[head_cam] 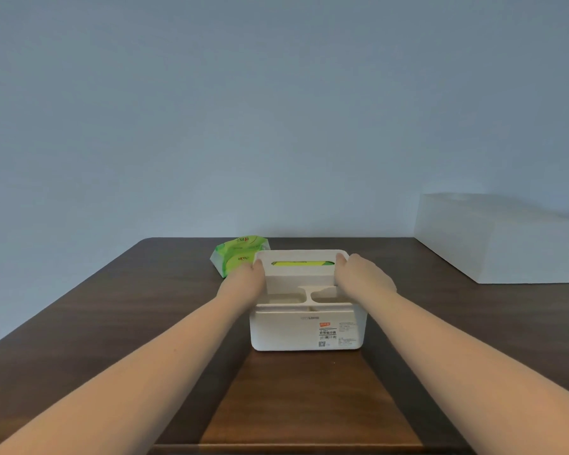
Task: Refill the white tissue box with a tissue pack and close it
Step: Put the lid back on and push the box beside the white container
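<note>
I see the white tissue box (pixel 307 310) standing at the centre of the frame on the dark wooden desk (pixel 112 323), its labelled face toward me. Its lid (pixel 301 264) sits over the far section, and green shows through the slot in the lid. My left hand (pixel 243 284) is pressed against the lid's left end, fingers curled onto its edge; my right hand (pixel 362 274) clasps the right end the same way, fingertips (pixel 341 257) over the rim. So both hands are clamped on the lid. A green tissue pack (pixel 235 254) lies on the desk just left of and behind the box, touching it or nearly so. A large white carton (pixel 500 238) sits at the right edge, well apart
</note>
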Action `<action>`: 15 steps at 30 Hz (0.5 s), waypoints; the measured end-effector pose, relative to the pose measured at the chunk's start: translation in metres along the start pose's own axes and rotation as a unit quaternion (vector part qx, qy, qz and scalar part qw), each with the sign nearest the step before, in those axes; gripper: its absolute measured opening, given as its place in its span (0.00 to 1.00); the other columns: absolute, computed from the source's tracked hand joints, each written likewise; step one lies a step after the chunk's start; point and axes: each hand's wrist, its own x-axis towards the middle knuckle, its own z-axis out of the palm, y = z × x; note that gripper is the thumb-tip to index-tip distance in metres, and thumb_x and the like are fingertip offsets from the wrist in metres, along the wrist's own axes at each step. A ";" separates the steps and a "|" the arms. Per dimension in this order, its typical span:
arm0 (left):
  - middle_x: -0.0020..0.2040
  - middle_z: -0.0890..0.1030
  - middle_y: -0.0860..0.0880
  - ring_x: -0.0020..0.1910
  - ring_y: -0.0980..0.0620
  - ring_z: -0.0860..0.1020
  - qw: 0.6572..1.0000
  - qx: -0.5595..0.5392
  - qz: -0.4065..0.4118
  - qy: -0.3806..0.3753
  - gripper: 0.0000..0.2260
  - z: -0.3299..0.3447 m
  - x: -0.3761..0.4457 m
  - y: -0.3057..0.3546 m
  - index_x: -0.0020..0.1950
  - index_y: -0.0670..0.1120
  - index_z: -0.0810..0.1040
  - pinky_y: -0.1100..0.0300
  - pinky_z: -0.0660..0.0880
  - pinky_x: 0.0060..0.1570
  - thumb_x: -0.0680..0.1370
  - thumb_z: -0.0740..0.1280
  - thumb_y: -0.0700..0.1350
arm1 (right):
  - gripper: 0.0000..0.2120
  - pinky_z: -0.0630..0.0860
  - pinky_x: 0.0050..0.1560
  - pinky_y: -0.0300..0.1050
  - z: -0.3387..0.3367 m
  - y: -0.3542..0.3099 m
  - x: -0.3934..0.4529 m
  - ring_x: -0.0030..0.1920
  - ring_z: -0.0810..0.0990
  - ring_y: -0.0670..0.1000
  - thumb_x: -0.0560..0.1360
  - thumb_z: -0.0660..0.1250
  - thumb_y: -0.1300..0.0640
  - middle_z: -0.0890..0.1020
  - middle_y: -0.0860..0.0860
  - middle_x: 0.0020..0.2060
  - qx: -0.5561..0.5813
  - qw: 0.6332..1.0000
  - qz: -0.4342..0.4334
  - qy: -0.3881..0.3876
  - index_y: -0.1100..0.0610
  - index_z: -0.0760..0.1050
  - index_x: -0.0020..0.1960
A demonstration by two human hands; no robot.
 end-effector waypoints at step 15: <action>0.60 0.78 0.38 0.51 0.42 0.74 0.997 0.051 0.052 -0.018 0.24 0.001 -0.016 -0.021 0.61 0.38 0.73 0.54 0.71 0.53 0.82 0.46 0.54 | 0.27 0.73 0.48 0.52 0.006 0.011 -0.006 0.53 0.78 0.58 0.82 0.41 0.44 0.79 0.57 0.54 -0.002 1.000 -0.025 0.001 0.60 0.66 0.67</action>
